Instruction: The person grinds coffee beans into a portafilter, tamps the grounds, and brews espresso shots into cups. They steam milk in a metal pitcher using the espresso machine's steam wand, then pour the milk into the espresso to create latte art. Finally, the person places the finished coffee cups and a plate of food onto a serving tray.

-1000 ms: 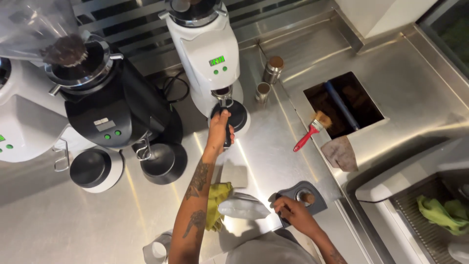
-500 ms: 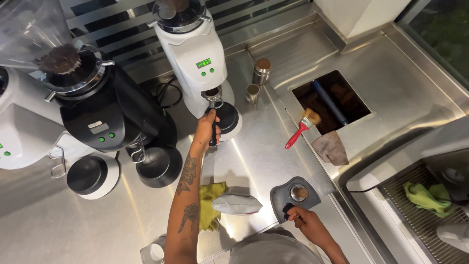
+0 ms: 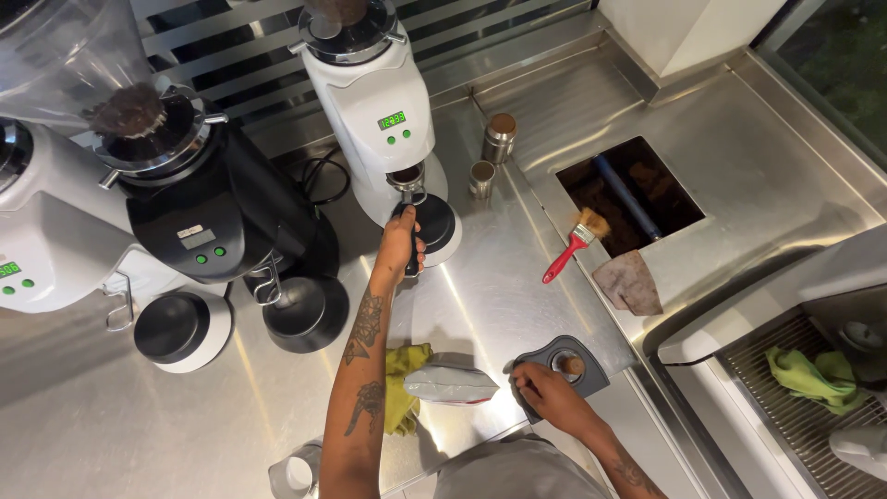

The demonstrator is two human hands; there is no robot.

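Our left hand (image 3: 399,248) closed around the portafilter handle (image 3: 412,263) under the white grinder (image 3: 374,120), bare steel counter (image 3: 499,277) just right of it, our right hand (image 3: 545,393) gripped the dark tamping mat (image 3: 564,362), tamper (image 3: 573,366) seated inside

Stainless steel tabletop (image 3: 517,277) carries three grinders, two small tins (image 3: 499,137), red-handled brush (image 3: 571,251), brown cloth (image 3: 630,282), yellow cloth (image 3: 403,388), dark tamping mat (image 3: 562,362).

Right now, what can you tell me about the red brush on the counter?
The red brush has a glossy, plastic-looking red handle and short tan bristles. It lies flat and slanted on the steel counter, bristles at the edge of the dark rectangular hole, handle pointing back toward the person. A brownish cloth lies just beside it. Neither hand touches it.
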